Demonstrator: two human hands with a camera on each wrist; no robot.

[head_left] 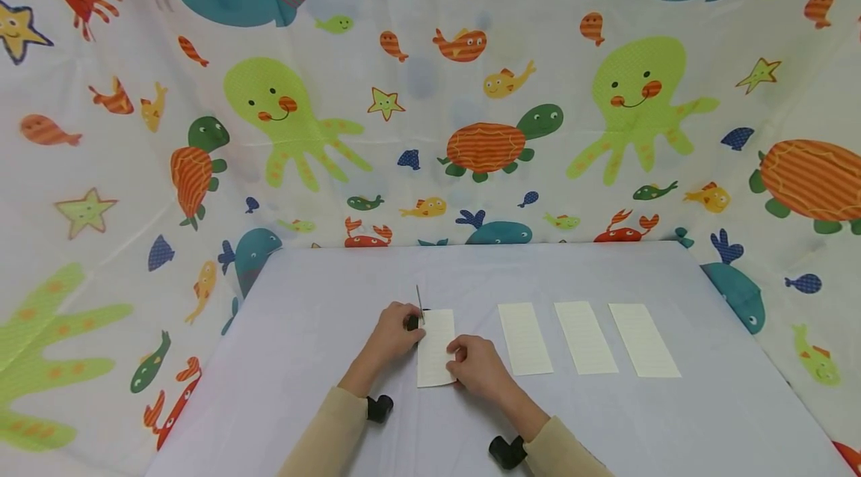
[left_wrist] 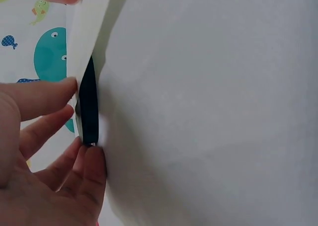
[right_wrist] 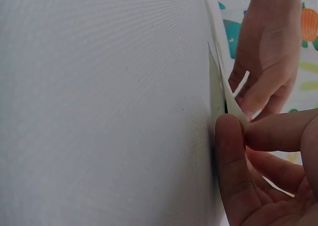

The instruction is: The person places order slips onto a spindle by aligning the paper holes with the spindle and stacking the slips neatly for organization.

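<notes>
My beige sleeves (head_left: pixel 329 432) are lying nearest; my left hand (head_left: pixel 390 331) and right hand (head_left: pixel 480 368) are pinching opposite edges of one pale sheet (head_left: pixel 436 354), left of three matching sheets (head_left: pixel 526 339) that are lying in a row, seemingly set out, leaving this one; the left-wrist view is showing a dark strip (left_wrist: pixel 89 104) behind it, which the head view is mostly hiding

No readable word here, nothing legible on the held sheet (head_left: pixel 435 354), nothing on the three loose sheets (head_left: pixel 525 339) lined up beyond it, only faint lines too fine to read, no letters or numbers legible across the printed backdrop (head_left: pixel 430 96) either
</notes>
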